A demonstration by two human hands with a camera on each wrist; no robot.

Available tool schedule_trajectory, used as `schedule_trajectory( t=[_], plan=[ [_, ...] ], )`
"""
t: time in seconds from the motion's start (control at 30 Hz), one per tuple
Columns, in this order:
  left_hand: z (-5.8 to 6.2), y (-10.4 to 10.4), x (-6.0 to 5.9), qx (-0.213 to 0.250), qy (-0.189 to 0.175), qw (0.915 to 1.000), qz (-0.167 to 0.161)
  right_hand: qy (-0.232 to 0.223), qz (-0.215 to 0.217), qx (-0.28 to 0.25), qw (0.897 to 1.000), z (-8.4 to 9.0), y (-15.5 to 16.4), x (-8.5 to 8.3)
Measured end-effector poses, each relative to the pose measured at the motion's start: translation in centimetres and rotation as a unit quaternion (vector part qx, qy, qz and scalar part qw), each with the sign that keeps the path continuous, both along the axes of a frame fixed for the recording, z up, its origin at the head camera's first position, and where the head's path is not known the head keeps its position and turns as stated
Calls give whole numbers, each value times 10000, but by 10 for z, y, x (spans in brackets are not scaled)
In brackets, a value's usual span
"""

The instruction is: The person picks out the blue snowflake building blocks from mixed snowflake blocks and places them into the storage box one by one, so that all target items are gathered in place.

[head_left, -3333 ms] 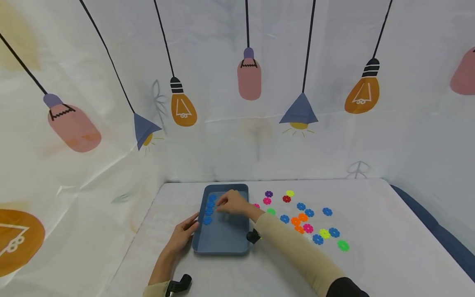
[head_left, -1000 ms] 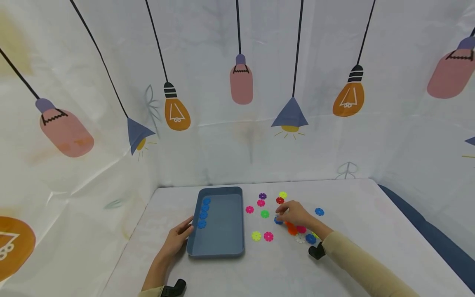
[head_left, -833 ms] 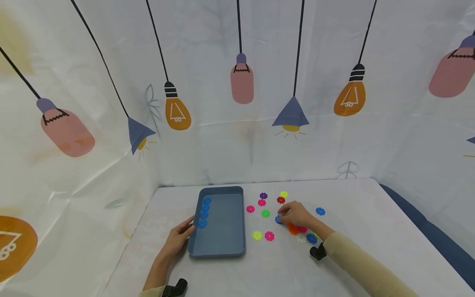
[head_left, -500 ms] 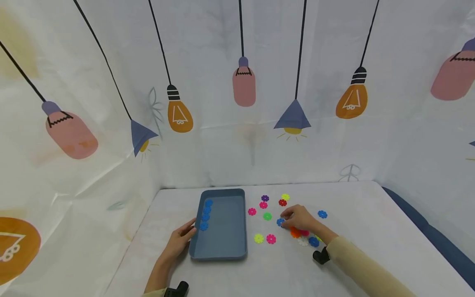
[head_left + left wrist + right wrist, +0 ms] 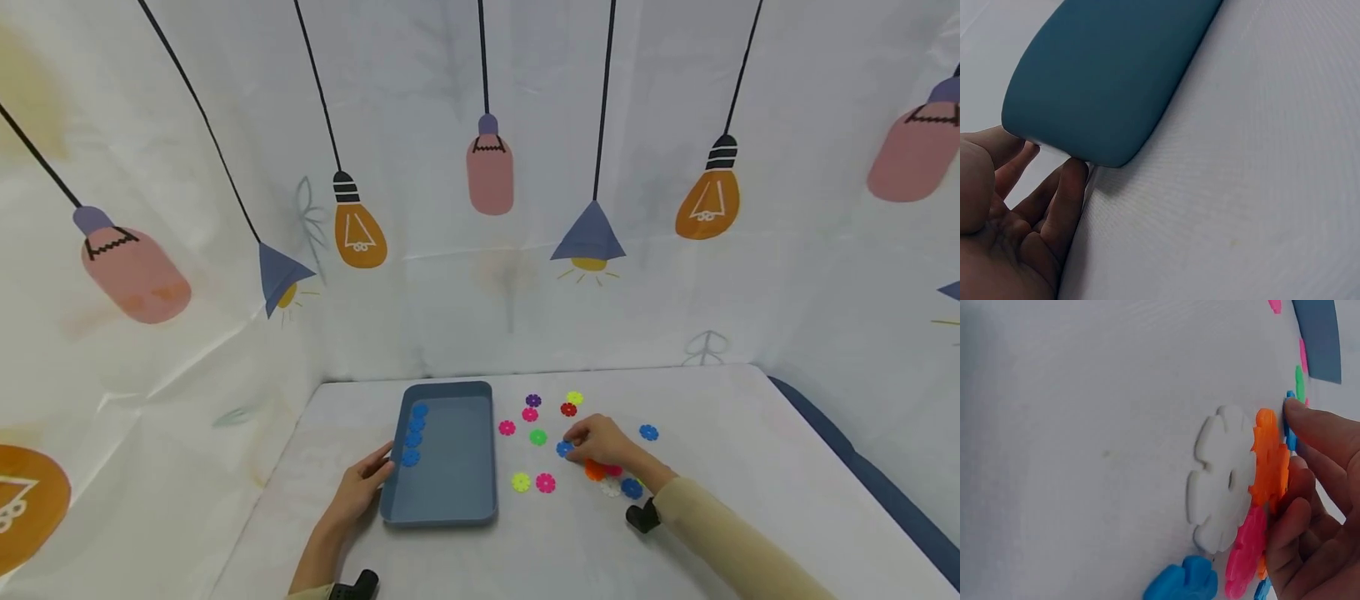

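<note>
My left hand [image 5: 356, 492] holds the left side of a blue-grey tray [image 5: 456, 487], with thumb and fingertips at its edge. In the left wrist view the fingertips [image 5: 1074, 172] meet the tray's outer wall [image 5: 1110, 81]. Inside the tray, a column of several blue flower-shaped discs [image 5: 413, 438] lies along the left side. To the tray's right, my right hand [image 5: 603, 442] pinches a blue flower-shaped disc [image 5: 564, 449] at table level. The right wrist view shows that disc [image 5: 1290, 428] edge-on at the thumb tip, partly hidden by the hand.
Orange discs [image 5: 1266, 456], a white disc [image 5: 1225, 481] and a pink disc [image 5: 1246, 553] lie under and beside my right hand. More flower discs spread around, including green [image 5: 537, 437], purple [image 5: 533, 401], red [image 5: 568, 410] and yellow [image 5: 521, 482]. A patterned sheet [image 5: 420, 317] hangs behind the table.
About three seconds ago my right hand was over the tray near the blue discs; it has since moved right to the loose discs. Over the last second both hands have barely moved.
</note>
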State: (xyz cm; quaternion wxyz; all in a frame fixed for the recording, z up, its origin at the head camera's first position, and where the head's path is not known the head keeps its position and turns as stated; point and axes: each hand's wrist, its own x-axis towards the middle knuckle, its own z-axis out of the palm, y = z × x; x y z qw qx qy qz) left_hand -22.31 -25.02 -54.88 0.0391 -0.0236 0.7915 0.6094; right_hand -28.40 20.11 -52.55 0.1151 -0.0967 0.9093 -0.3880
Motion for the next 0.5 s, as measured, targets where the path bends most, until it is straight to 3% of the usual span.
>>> schedule_trajectory(
  t=[0.17,0.33,0.47,0.5],
  plan=[
    [1,-2,1,60,27,9999,-77,15,-112,-54,9999,-3,-2,-4],
    [10,0,2,60,-29,10000,-26,164,-326,-276,9990,0,-8,-5],
    [8,1,2,15,-88,10000,6,218,-367,-283,9987,1,-9,-2],
    [2,0,1,2,-70,10000,27,240,-364,-263,9987,1,-10,-1]
  ],
)
